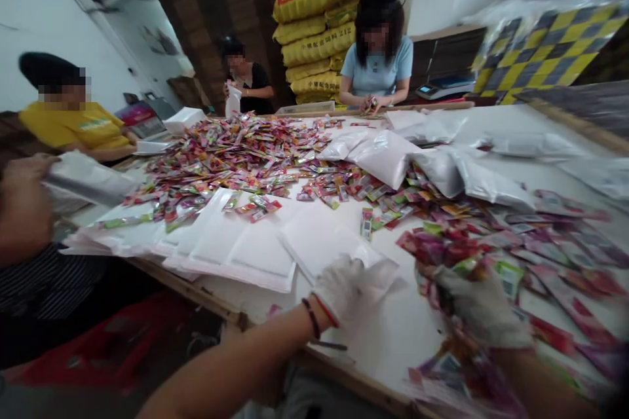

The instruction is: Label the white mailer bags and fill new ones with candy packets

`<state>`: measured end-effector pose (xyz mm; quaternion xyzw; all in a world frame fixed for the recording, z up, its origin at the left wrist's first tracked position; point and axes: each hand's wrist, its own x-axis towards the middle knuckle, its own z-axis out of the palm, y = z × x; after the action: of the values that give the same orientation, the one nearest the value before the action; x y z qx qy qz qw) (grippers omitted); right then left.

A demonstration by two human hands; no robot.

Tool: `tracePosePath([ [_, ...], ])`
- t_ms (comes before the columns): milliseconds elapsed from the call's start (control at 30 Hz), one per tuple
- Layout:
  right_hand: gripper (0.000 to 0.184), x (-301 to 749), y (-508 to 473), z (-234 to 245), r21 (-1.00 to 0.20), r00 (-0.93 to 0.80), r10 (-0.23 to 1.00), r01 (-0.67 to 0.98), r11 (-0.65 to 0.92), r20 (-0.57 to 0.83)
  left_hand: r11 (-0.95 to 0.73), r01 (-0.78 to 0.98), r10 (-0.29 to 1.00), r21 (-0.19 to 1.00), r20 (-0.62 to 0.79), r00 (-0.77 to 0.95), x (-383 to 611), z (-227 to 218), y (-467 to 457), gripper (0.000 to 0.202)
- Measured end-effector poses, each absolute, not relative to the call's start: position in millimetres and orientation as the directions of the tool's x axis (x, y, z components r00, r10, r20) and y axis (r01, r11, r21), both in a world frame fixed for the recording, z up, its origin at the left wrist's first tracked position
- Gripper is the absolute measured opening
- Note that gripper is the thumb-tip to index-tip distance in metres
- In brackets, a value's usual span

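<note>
My left hand (341, 285), in a pale work glove with bands at the wrist, is closed on the near end of a flat white bag (317, 239). The bag lies at a slant on the white table. My right hand (481, 308), gloved too and blurred, is curled around a bunch of small colourful sachets (435, 249). Its fingertips are partly hidden among them. More loose sachets (570, 275) spread around and beyond that hand. Left of my left hand lies a stack of flat white bags (246, 252), with a few sachets on top.
A large sachet heap (246, 150) covers the table's middle. Filled white bags (388, 157) lie behind. Several co-workers sit around; one's hand (24, 203) holds a bag (91, 177) at left. Yellow sacks (314, 46) stand behind, and a red stool (108, 347) is below.
</note>
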<state>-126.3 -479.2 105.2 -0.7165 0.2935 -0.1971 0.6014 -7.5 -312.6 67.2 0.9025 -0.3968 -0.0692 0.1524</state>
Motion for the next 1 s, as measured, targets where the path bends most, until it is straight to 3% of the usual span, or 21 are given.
tracePosePath([
  [33, 0.021, -126.5, -474.7, 102.9, -0.972, 0.733, -0.68, -0.172, -0.158, -0.019, -0.575, -0.66, -0.759, 0.483, -0.013, 0.651, -15.5, 55.1, -328.1, 0.021],
  [133, 0.039, -126.1, -463.8, 89.0, -0.92, 0.752, -0.632, -0.095, -0.381, 0.184, -0.371, -0.462, -0.774, 0.805, 0.007, 0.633, -17.5, 25.5, -354.4, 0.012],
  [267, 0.035, -122.4, -460.6, 70.5, -0.787, 0.842, -0.475, -0.104, -0.609, 0.255, -0.224, -0.11, -0.663, 0.968, -0.069, 0.746, -1.1, 10.5, -356.4, 0.022],
  [400, 0.024, -117.3, -458.3, 67.7, -0.492, 0.894, -0.311, -0.122, -0.862, 0.323, -0.123, 0.027, -0.645, 0.992, -0.101, 0.757, -3.7, 15.0, -351.6, 0.031],
  [500, 0.023, -115.3, -454.1, 74.3, -0.307, 0.946, -0.237, -0.164, -0.938, 0.219, -0.062, -0.011, -0.682, 0.998, -0.034, 0.731, -8.8, 24.6, -348.8, 0.023],
  [667, 0.024, -100.5, -466.4, 99.8, -0.261, 0.971, -0.199, -0.227, -0.938, -0.13, -0.177, -0.119, -0.563, 0.977, -0.001, 0.827, -11.8, 40.9, -345.6, 0.02],
  [800, 0.017, -78.5, -482.1, 116.3, -0.351, 0.917, -0.195, -0.321, -0.88, -0.348, -0.231, -0.433, -0.623, 0.871, 0.209, 0.754, -17.5, 47.5, -345.0, 0.017],
  [900, 0.019, -70.6, -475.8, 117.7, -0.296, 0.899, -0.247, -0.362, -0.884, -0.361, -0.207, -0.293, -0.62, 0.933, 0.106, 0.778, -15.5, 51.3, -349.7, 0.018],
  [1000, 0.026, -66.6, -458.9, 118.3, -0.095, 0.888, -0.327, -0.374, -0.922, -0.324, -0.211, -0.103, -0.552, 0.972, -0.031, 0.834, -12.4, 57.9, -356.4, 0.023],
])
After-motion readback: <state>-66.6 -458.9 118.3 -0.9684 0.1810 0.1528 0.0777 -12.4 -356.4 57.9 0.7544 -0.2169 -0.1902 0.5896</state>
